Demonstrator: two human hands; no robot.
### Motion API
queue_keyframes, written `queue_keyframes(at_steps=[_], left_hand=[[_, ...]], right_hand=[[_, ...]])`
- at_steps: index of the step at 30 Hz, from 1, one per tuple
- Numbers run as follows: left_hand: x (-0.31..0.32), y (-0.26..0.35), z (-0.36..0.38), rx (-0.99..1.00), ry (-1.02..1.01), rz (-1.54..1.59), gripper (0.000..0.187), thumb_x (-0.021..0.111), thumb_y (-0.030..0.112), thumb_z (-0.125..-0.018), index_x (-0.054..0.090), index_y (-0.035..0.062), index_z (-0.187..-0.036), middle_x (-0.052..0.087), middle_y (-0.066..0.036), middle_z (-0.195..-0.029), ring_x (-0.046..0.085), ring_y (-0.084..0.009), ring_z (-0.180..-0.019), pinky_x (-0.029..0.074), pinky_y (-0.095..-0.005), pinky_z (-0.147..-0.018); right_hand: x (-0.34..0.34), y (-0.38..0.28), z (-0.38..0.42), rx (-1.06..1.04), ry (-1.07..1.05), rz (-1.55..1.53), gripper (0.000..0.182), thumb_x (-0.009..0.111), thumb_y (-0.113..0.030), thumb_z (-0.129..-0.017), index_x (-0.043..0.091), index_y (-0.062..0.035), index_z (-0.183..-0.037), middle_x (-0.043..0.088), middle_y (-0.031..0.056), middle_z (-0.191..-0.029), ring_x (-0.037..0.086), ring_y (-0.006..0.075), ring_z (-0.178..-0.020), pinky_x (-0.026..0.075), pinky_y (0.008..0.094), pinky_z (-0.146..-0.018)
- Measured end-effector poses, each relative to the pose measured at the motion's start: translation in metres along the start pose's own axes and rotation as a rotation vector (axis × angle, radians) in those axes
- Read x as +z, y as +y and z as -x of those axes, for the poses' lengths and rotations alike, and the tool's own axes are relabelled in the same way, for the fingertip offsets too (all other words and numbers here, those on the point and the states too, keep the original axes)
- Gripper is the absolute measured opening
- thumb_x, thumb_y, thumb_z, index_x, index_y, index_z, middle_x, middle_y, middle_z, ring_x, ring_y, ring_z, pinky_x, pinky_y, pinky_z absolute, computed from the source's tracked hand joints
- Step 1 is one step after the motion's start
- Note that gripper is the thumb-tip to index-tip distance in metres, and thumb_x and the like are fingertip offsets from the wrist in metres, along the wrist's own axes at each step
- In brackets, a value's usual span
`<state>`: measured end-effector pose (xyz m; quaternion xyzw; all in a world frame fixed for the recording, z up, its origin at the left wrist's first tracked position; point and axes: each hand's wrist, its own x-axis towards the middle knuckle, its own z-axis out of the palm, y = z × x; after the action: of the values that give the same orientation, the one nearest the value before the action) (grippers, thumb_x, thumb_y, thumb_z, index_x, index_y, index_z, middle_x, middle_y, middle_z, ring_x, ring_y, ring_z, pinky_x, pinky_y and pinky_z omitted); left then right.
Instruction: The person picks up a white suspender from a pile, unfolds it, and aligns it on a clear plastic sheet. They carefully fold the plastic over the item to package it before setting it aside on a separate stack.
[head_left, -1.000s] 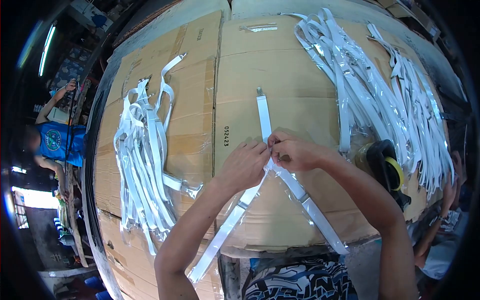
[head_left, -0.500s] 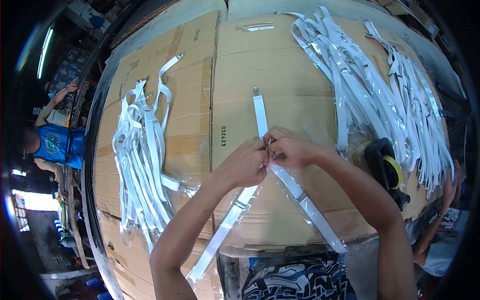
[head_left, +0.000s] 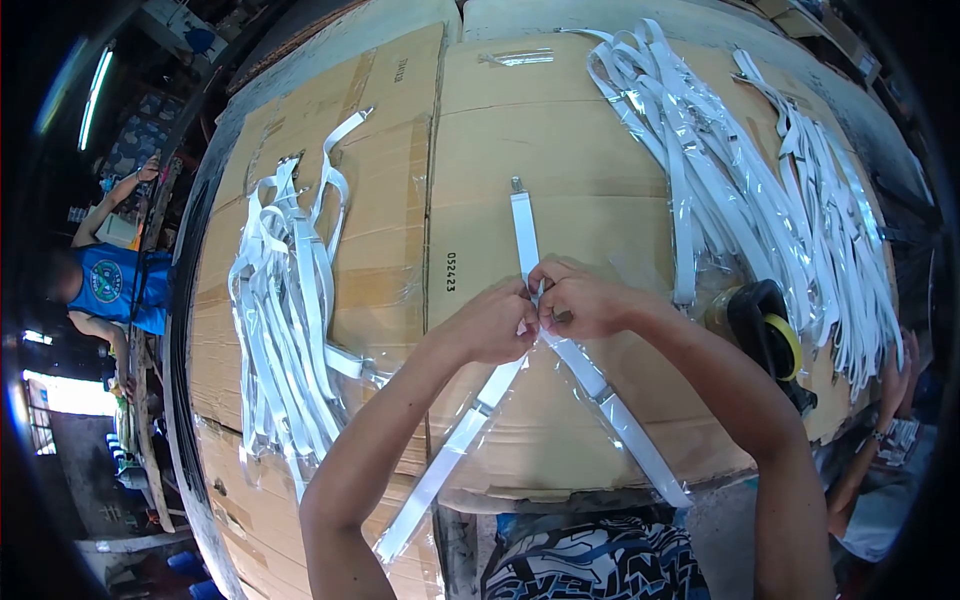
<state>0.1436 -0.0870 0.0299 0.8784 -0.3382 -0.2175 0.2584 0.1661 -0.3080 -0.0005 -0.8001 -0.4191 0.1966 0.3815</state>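
A pair of white suspenders (head_left: 525, 235) lies in a Y shape in front of me, its single strap with a metal clip pointing away. The two lower straps spread toward me, with clear plastic around them. At the junction, my left hand (head_left: 495, 322) pinches the suspenders from the left. Opposite it, my right hand (head_left: 585, 303) is closed on the same spot, its fingertips touching those of the left. A small dark piece (head_left: 562, 317) shows at the right fingers; its kind I cannot make out. The fingers hide most of the junction.
Cardboard sheets (head_left: 480, 140) cover the table. White suspenders are heaped at left (head_left: 285, 330), with more piles at right (head_left: 720, 150) and far right (head_left: 840, 230). A black tape dispenser (head_left: 755, 325) stands beside my right forearm. One person (head_left: 110, 285) is at left; another person's hand (head_left: 897, 370) is at right.
Both hands stay at the junction, with the fingers slightly shifted. The small dark piece at my right fingers shows more plainly. The whole view has moved a little.
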Motion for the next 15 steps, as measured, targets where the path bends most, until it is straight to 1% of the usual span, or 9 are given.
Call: queue_keyframes(at_steps=[1, 2, 5, 8, 11, 15], left_hand=[[0.003, -0.003, -0.001, -0.006, 0.016, 0.052, 0.011, 0.072, 0.011, -0.081, 0.075, 0.0019, -0.084, 0.067, -0.015, -0.105, 0.059, -0.0324, -0.114, 0.049, -0.0403, -0.097], [0.005, -0.005, -0.002, -0.012, 0.031, 0.104, 0.009, 0.072, 0.011, -0.081, 0.076, 0.0031, -0.083, 0.067, -0.015, -0.104, 0.059, -0.0325, -0.114, 0.049, -0.0403, -0.097], [0.000, -0.003, -0.002, -0.044, -0.029, 0.092, 0.012, 0.074, 0.010, -0.087, 0.075, 0.0024, -0.096, 0.065, -0.014, -0.111, 0.058, -0.0317, -0.117, 0.048, -0.0411, -0.099], [-0.007, 0.001, -0.002, -0.090, -0.014, -0.041, 0.016, 0.080, 0.013, -0.084, 0.076, 0.0047, -0.097, 0.064, -0.011, -0.109, 0.061, -0.0306, -0.110, 0.050, -0.0417, -0.096], [-0.009, 0.003, -0.001, -0.099, 0.082, 0.070, 0.018, 0.082, 0.014, -0.082, 0.075, 0.0052, -0.096, 0.064, -0.010, -0.100, 0.064, -0.0281, -0.101, 0.053, -0.0407, -0.089], [-0.008, -0.004, -0.006, -0.106, 0.064, 0.078, 0.017, 0.082, 0.012, -0.082, 0.074, 0.0041, -0.094, 0.064, -0.010, -0.101, 0.066, -0.0263, -0.093, 0.054, -0.0385, -0.083]], right_hand=[[-0.001, 0.001, 0.000, -0.002, -0.006, 0.000, 0.006, 0.075, -0.007, -0.078, 0.074, -0.0090, -0.083, 0.052, 0.0118, -0.126, 0.049, 0.0298, -0.124, 0.043, 0.0374, -0.103], [0.000, 0.003, 0.000, 0.001, 0.001, -0.022, 0.007, 0.075, -0.007, -0.077, 0.074, -0.0097, -0.083, 0.054, 0.0113, -0.125, 0.049, 0.0302, -0.124, 0.043, 0.0378, -0.103], [0.001, 0.005, -0.002, 0.018, 0.010, -0.086, 0.008, 0.074, -0.008, -0.075, 0.077, -0.0109, -0.082, 0.057, 0.0102, -0.121, 0.049, 0.0307, -0.125, 0.042, 0.0387, -0.103], [-0.002, 0.002, -0.002, 0.037, -0.004, -0.116, 0.009, 0.073, -0.007, -0.077, 0.077, -0.0101, -0.085, 0.057, 0.0102, -0.120, 0.049, 0.0303, -0.125, 0.043, 0.0387, -0.103], [0.000, 0.005, -0.003, 0.026, 0.008, -0.112, 0.009, 0.074, -0.009, -0.078, 0.077, -0.0097, -0.087, 0.058, 0.0101, -0.119, 0.049, 0.0300, -0.124, 0.043, 0.0385, -0.102], [-0.001, 0.004, -0.004, 0.027, 0.011, -0.119, 0.008, 0.076, -0.010, -0.080, 0.077, -0.0088, -0.088, 0.058, 0.0099, -0.119, 0.050, 0.0298, -0.122, 0.044, 0.0381, -0.101]])
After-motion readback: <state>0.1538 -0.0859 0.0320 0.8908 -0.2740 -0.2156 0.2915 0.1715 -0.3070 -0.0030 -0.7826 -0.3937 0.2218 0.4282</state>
